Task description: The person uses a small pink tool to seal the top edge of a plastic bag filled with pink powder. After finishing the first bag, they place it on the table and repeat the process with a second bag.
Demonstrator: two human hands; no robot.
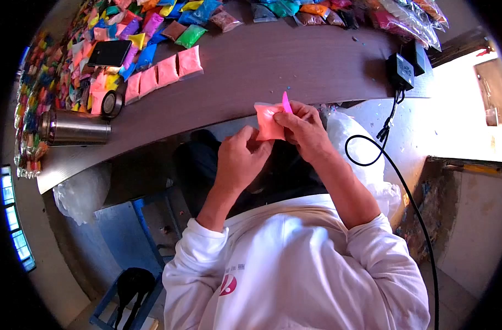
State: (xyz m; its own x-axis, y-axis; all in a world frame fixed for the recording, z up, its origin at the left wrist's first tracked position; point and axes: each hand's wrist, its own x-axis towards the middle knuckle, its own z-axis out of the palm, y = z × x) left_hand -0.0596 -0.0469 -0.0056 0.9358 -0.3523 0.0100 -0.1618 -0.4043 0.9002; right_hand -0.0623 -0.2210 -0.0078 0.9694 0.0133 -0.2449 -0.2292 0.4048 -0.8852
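Observation:
In front of my body, at the table's near edge, both hands are on a small clear packet of pink powder. My left hand is closed, thumb and fingers pinching the packet's lower left corner. My right hand grips its right side, thumb across the upper right part. A thin, pointed magenta piece sticks up beside the right thumb; its lower end is hidden behind the fingers. To the left on the table, several similar pink packets lie in a slanting row.
Colourful packets pile up across the far left, with a black phone-like slab on top. A steel flask lies by a round black lid. A black power adapter and its cable are at right. White plastic bags hang below.

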